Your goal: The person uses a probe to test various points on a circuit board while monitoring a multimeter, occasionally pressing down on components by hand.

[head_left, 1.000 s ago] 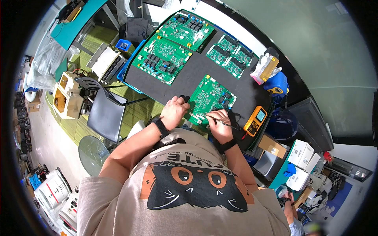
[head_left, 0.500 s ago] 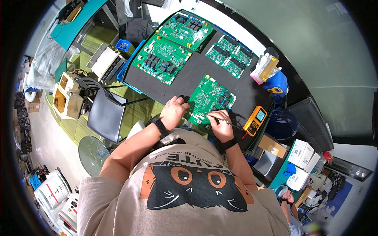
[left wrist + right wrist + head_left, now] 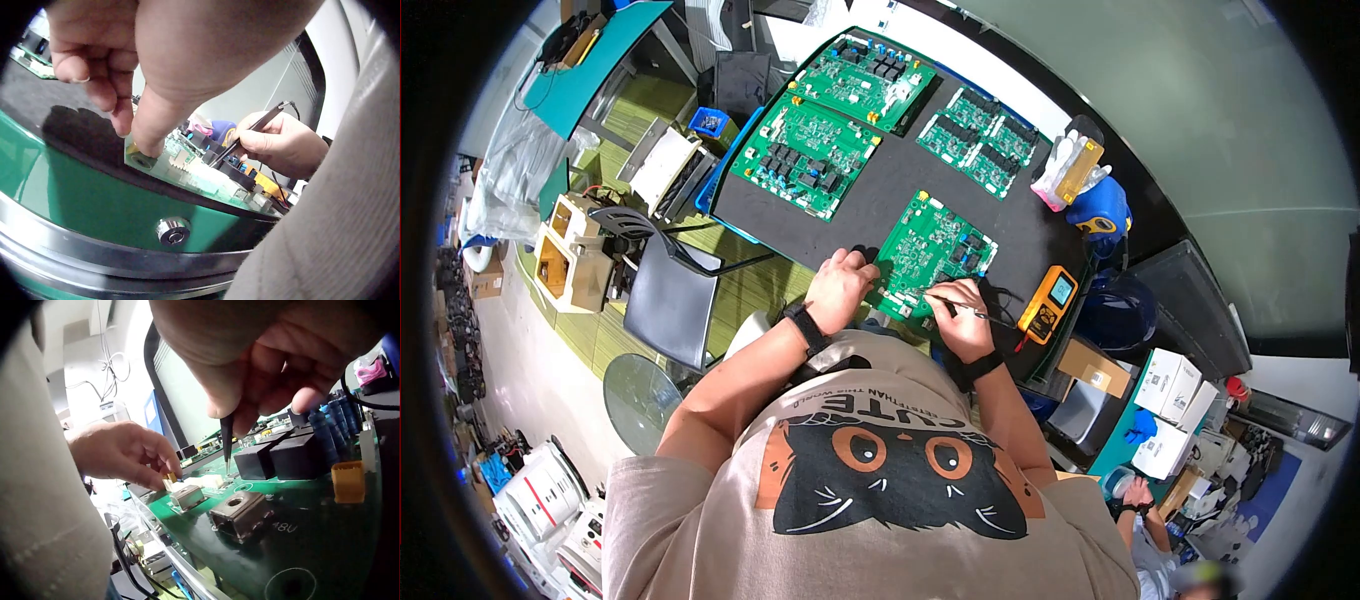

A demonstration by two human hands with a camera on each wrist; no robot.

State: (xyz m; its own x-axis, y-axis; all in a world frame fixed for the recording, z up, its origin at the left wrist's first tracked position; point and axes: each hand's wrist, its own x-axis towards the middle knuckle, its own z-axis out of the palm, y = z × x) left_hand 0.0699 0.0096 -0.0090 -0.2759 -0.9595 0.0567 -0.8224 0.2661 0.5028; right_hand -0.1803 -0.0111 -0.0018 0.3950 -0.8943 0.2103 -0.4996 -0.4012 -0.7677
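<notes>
In the head view a green circuit board (image 3: 912,258) lies on the dark mat (image 3: 875,195) at the person's front. The left hand (image 3: 838,288) grips its near left corner, thumb and fingertips at the edge beside a yellow part. Black tweezers (image 3: 227,442) with two thin metal tips are pinched in the right hand (image 3: 962,320), and a wire leaves their rear end in the left wrist view. Their tips point down at the board's surface, between a pale connector (image 3: 209,481) and black block components (image 3: 294,456). Part of the left hand's grip is hidden behind its own fingers.
A yellow multimeter (image 3: 1050,305) lies right of the board. Behind are two large boards, one of them here (image 3: 805,155), and a group of small boards (image 3: 980,140). Gloves (image 3: 1065,170) and a blue device (image 3: 1100,210) stand at the right edge. Another person's hands (image 3: 1138,492) show at lower right.
The head view has shifted slightly. Both hands and the tweezers stay nearly in place on the board. The other person at lower right has moved their hands.
</notes>
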